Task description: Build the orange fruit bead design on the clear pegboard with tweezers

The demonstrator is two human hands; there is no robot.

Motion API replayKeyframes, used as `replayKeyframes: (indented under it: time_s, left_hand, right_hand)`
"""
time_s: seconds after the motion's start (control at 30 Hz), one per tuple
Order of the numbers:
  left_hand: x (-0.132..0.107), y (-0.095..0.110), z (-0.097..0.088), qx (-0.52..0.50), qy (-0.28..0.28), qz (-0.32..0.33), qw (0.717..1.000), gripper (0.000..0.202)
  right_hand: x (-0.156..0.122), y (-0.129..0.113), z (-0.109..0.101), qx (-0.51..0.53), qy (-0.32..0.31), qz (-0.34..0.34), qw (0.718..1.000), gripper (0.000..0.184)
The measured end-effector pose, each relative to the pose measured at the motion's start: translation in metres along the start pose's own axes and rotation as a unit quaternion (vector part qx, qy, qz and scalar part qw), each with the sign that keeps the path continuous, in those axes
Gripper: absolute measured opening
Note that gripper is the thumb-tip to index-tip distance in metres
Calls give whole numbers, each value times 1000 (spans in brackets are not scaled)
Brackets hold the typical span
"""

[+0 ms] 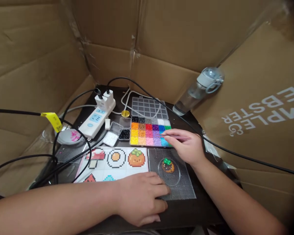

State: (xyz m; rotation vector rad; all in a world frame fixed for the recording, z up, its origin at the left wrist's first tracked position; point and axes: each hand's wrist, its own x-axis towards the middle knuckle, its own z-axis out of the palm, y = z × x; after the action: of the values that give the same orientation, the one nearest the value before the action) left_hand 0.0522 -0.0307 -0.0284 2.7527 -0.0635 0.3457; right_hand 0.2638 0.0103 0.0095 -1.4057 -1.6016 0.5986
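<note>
My right hand (pixel 186 145) pinches thin tweezers (pixel 165 134), their tip over the purple and blue cells of the bead box (pixel 149 130), a tray of many coloured beads. My left hand (pixel 142 199) lies flat, fingers spread, pressing the near left corner of the clear pegboard (pixel 183 186). On the pegboard sits a partly built bead figure (pixel 168 165), orange and brown with a green top. A pattern sheet (pixel 112 163) with pixel pictures lies left of the pegboard.
The bead box lid (pixel 149 107) stands open behind. A white power strip (pixel 96 119) with plugs and black cables (pixel 71 153) fills the left. Small bead containers (pixel 117 133) sit beside it. A water bottle (pixel 198 89) leans at back right. Cardboard walls (pixel 173 36) surround the dark table (pixel 201 212).
</note>
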Motion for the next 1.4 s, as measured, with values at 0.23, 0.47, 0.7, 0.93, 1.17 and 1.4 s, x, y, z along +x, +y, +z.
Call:
replayKeyframes:
  time_s: [0.23,0.47,0.7,0.93,1.17,1.4]
  left_hand:
    - [0,-3,3,-6,8,3,1000,29]
    - [0,-5,6,-21,10,-7,1000,29]
    - [-1,-5,6,-25,0,-9,1000,29]
    - [0,-4,7,-26,-2,-10,1000,30]
    - [1,-5,5,-21,5,-6,1000,30]
    - [0,-5,7,-23,14,-2,1000,29]
  right_hand:
    - [26,7,45,56,-69,27,996,11]
    - [18,9,47,60,-53,42,996,9]
    - [18,13,48,62,-65,27,996,8]
    - [17,15,48,59,-60,26,996,8]
    - [18,14,50,60,-46,22,997,8]
    - [19,12,51,58,-47,40,996,10]
